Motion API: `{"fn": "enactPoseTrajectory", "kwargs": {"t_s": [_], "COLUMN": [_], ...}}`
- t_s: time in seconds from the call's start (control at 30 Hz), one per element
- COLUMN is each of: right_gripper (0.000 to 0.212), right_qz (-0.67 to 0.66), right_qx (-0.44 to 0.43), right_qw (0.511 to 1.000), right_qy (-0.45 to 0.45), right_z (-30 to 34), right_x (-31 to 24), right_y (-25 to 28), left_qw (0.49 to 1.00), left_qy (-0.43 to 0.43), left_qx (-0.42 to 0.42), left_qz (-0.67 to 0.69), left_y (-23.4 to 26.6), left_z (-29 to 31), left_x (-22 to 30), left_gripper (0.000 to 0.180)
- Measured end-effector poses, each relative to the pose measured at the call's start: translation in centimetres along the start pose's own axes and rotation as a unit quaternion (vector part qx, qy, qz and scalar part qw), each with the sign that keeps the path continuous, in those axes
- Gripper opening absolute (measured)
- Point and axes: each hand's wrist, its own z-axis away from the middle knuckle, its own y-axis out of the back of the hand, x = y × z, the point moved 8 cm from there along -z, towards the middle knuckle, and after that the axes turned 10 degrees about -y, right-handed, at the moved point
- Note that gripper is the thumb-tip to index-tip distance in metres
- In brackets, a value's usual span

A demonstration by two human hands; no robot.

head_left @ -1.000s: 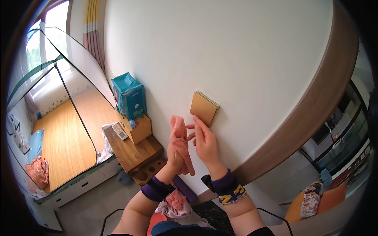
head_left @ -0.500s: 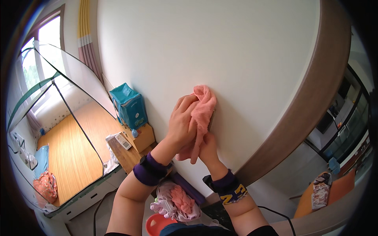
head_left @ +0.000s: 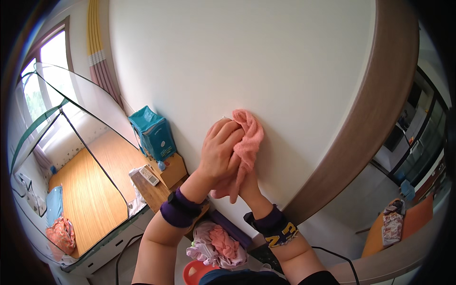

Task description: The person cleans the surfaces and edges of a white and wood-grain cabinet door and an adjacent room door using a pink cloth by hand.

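In front of a white wall [head_left: 190, 61], my left hand [head_left: 219, 149] is closed on a pink cloth [head_left: 248, 142], its knuckles turned up. The cloth is bunched over and beside the fingers, and its loose end hangs down between my wrists. My right hand [head_left: 249, 183] reaches up behind the cloth from below; its fingers are hidden there. A tiny pale edge shows just above my left knuckles, too little to name. Purple bands circle both my wrists.
Below my arms lies a pile of laundry [head_left: 213, 244] near a red basin [head_left: 190, 273]. To the left are a teal bag [head_left: 154, 133] on a wooden cabinet [head_left: 172, 172], a remote control [head_left: 149, 175] and a net-covered bed [head_left: 95, 190]. A brown door frame [head_left: 354, 123] curves at the right.
The cloth has shifted a little and now covers more of my left fingers. My right hand has gone further behind it. The whole view has tilted slightly.
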Motion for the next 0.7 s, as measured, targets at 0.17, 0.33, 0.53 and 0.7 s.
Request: {"fn": "enactPoseTrajectory", "kwargs": {"t_s": [0.17,0.33,0.53,0.7], "right_gripper": [0.024,0.024,0.027,0.026], "right_qz": [-0.059,-0.081,-0.037,-0.081], "right_qx": [-0.068,-0.100,-0.056,-0.115], "right_qw": [0.994,0.980,0.998,0.972], "right_qy": [-0.064,-0.149,-0.021,-0.188], "right_z": [0.4,0.4,0.6,0.5], "right_x": [0.7,0.8,0.1,0.9], "right_y": [-1.3,-1.6,-0.4,-1.6], "left_qw": [0.998,0.998,1.000,0.997], "left_qy": [0.033,0.039,-0.006,0.002], "left_qx": [-0.016,0.012,-0.009,0.012], "left_qz": [-0.052,-0.040,-0.012,-0.070], "left_y": [1.3,1.4,0.3,1.2], "left_z": [1.1,1.6,0.3,2.3], "left_x": [-2.7,-3.5,-0.9,-4.9], "left_gripper": [0.027,0.028,0.028,0.024]}}
